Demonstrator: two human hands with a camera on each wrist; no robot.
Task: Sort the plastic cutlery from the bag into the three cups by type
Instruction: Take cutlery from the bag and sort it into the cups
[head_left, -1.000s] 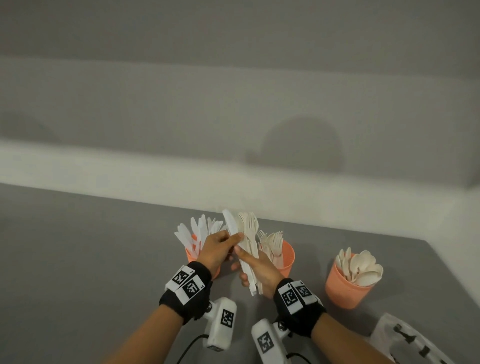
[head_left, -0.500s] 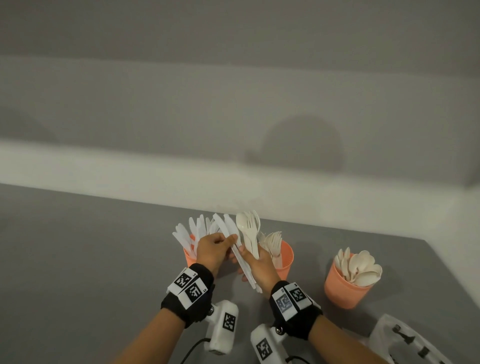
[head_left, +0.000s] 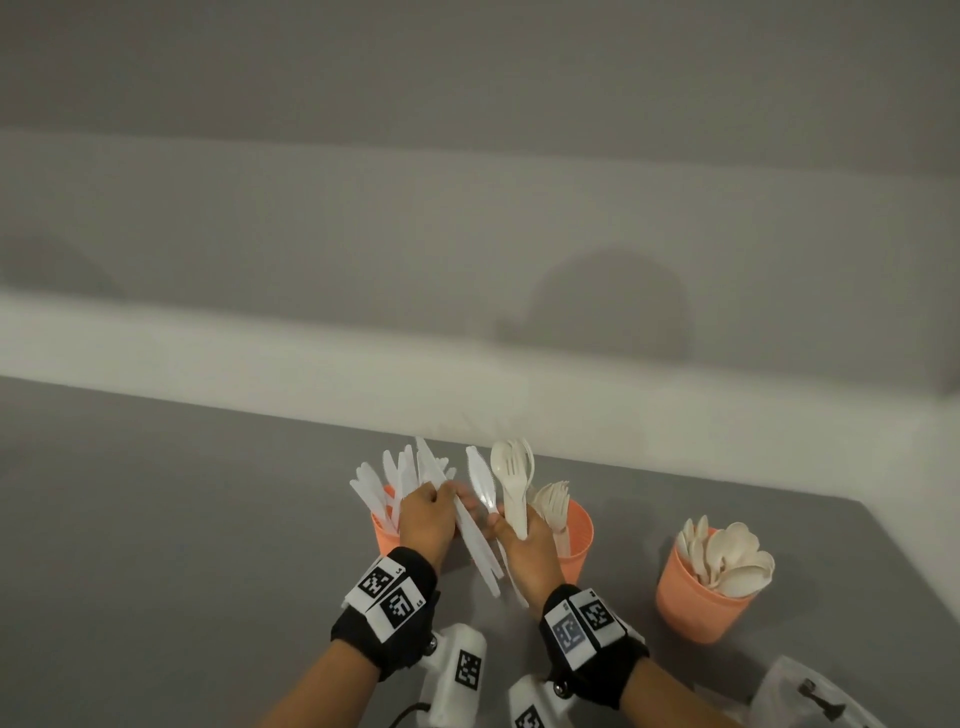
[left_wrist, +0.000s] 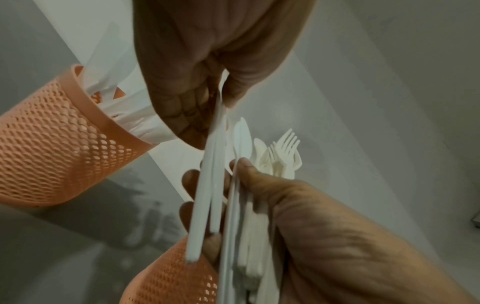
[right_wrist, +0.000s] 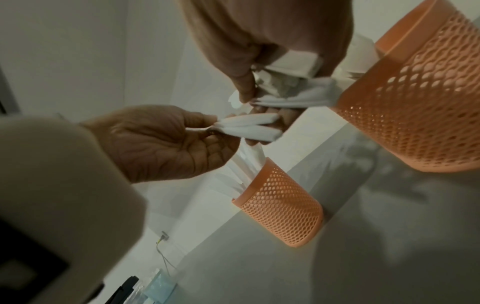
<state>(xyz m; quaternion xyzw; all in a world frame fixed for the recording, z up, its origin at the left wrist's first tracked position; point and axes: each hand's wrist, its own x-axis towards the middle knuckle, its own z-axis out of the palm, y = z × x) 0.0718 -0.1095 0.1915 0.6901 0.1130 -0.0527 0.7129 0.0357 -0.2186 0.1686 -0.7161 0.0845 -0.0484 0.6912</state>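
Note:
My left hand (head_left: 441, 499) pinches two white plastic knives (head_left: 475, 545) by their middles, beside the left orange mesh cup (head_left: 383, 538), which holds several knives. The knives' handles (left_wrist: 205, 205) slant down past my right hand's fingers. My right hand (head_left: 511, 527) grips a bundle of mixed cutlery (head_left: 511, 478): a knife, a spoon and forks, upright in front of the middle cup (head_left: 579, 535), which holds forks. The right cup (head_left: 693, 603) holds spoons. The right wrist view shows my left hand (right_wrist: 207, 125) pinching the knives (right_wrist: 249, 126) above the knife cup (right_wrist: 281, 207).
The clear cutlery bag (head_left: 813, 696) lies at the table's near right corner. The grey table (head_left: 182, 519) ends at a white wall ledge behind the cups. The three cups stand in a row close to the back edge.
My left hand has drawn two knives leftward out of the right hand's bundle, toward the knife cup. The right hand keeps the rest and has barely shifted.

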